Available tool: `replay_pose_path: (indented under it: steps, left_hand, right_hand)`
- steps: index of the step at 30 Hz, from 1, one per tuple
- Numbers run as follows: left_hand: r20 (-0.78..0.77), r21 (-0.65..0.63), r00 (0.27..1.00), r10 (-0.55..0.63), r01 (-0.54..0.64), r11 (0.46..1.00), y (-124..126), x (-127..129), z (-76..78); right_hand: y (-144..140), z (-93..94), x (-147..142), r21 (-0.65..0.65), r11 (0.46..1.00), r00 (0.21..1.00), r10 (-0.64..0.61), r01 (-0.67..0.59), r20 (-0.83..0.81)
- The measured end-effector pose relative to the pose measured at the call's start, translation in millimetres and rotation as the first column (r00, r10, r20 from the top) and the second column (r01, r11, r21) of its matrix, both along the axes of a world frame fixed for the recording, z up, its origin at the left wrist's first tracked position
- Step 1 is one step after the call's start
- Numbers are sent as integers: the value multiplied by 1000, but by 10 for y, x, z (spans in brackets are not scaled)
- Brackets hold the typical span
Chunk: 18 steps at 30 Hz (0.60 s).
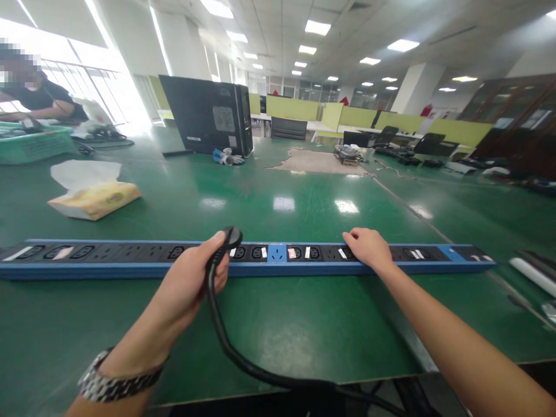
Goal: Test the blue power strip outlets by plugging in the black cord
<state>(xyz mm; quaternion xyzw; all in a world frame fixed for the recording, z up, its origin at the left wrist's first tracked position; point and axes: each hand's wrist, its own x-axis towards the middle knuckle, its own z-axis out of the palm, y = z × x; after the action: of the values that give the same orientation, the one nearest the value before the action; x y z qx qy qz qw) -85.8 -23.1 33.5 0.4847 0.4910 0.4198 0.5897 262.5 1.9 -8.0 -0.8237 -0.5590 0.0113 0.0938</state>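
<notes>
A long blue power strip with a row of black sockets and two blue sections lies across the green table. My left hand, with a metal-banded watch at the wrist, grips a black power plug just above the strip's middle. Its thick black cable curves down and runs off the table's front edge. Over the strip's right half, my right hand is closed on the strip, its fingers curled over the far edge and partly hidden.
A tissue pack sits at the left. Behind it are a green basket and a person in dark clothing. A black computer case stands farther back, with gloves at its base. Dark and white items lie at the right.
</notes>
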Motion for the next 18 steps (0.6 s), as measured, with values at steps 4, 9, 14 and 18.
replay_pose_path:
  steps: [4,9,14,18]
  left_hand:
    - [-198,12,969,-147,153,988,-18,413,-25]
    - [-176,-67,969,-174,165,984,112,636,-210]
    - [-289,-17,945,-153,155,988,106,632,-165]
    - [-315,-39,929,-194,192,981,64,659,-146]
  right_hand:
    - [-9,10,-9,1,1000,1000,1,-1,7]
    - [-5,9,-2,6,1000,1000,23,-23,2]
    - [-8,3,-4,8,1000,1000,10,-10,5]
    - [-12,5,-6,2,1000,1000,6,-6,0]
